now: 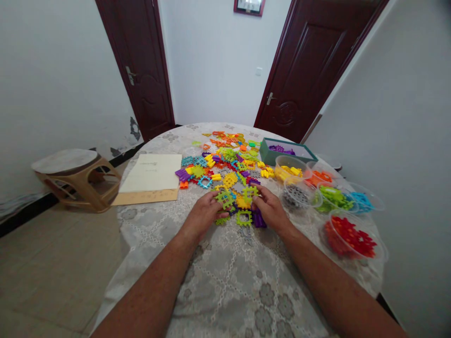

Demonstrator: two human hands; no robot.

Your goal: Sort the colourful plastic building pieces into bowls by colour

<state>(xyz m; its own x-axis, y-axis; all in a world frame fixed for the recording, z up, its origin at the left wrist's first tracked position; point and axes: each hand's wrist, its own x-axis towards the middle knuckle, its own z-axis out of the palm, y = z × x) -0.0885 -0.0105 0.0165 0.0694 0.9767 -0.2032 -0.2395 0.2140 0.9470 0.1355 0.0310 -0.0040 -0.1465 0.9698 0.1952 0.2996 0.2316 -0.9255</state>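
My left hand is closed on a lime-green toothed plastic building piece, held by its left edge. Between the thumb and fingers of my right hand is a lime-green square frame piece with an open middle. Both pieces are over the near end of a mixed heap of building pieces. Just below them on the cloth lies another green square frame, beside a purple piece that my right hand partly covers.
Clear tubs on the right hold red pieces, green pieces, blue pieces, grey pieces, orange pieces and yellow pieces. A green box with purple pieces stands behind. Papers lie left; a stool stands beyond the table.
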